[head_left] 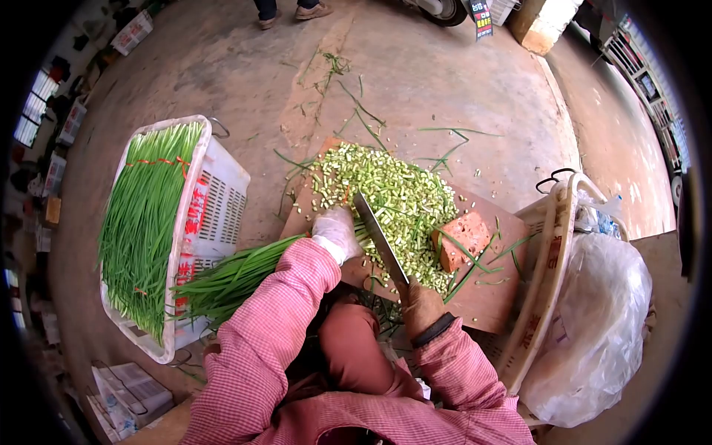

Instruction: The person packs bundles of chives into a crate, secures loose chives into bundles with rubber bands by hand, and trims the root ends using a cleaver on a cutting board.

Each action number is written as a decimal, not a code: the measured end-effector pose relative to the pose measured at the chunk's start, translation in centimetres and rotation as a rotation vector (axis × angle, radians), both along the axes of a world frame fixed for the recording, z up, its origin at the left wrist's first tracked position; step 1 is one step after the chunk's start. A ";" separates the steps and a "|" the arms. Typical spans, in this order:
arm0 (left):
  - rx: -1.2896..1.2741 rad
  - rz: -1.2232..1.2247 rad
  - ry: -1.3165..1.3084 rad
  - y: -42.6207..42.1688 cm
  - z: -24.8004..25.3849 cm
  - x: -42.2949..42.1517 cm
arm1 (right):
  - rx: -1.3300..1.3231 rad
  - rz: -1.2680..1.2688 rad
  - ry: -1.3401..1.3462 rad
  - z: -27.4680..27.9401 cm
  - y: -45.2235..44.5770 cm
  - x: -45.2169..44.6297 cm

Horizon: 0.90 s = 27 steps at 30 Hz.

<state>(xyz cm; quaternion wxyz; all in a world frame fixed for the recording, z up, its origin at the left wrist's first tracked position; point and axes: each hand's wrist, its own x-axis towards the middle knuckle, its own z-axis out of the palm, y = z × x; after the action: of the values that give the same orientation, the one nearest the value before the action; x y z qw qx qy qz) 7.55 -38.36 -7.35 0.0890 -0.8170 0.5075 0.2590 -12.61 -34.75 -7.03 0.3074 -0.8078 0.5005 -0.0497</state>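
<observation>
My left hand (337, 231), in a whitish glove, is closed round a bunch of long green stalks (237, 276) whose leaves trail to the lower left. In my right hand (423, 308) is the handle of a long knife (382, 241); its blade points up and left, beside the stalk ends at my left hand. A heap of chopped pale green pieces (397, 189) covers much of the brown board (482, 300). On the board's right part sits a reddish block (463, 241) with loose green leaves lying across it.
At the left, a white crate (222, 185) holds tied bundles of long green stalks. Another crate (545, 259) at the right has a clear plastic bag (593, 326) over its side. Beyond the board are scattered leaves, a person's shoes (314, 11) and a wheel (445, 9).
</observation>
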 end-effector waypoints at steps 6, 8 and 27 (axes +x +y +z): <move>0.018 -0.032 -0.051 0.2 -0.1 -0.1 | 0.006 0.070 -0.099 -2.9 -4.0 5.5; 0.038 -0.024 -0.002 0.1 -0.5 0.3 | 0.035 0.065 -0.027 -3.1 -2.9 3.5; -0.711 0.181 0.416 10.9 3.3 6.6 | -0.107 0.154 -0.179 0.9 -5.0 4.7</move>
<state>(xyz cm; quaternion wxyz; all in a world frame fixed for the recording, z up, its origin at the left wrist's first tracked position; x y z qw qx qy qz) 14.10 -27.43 -4.09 -0.3257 -0.7684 0.4987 0.2340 -7.91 -39.72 -6.08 0.3103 -0.8515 0.4040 -0.1246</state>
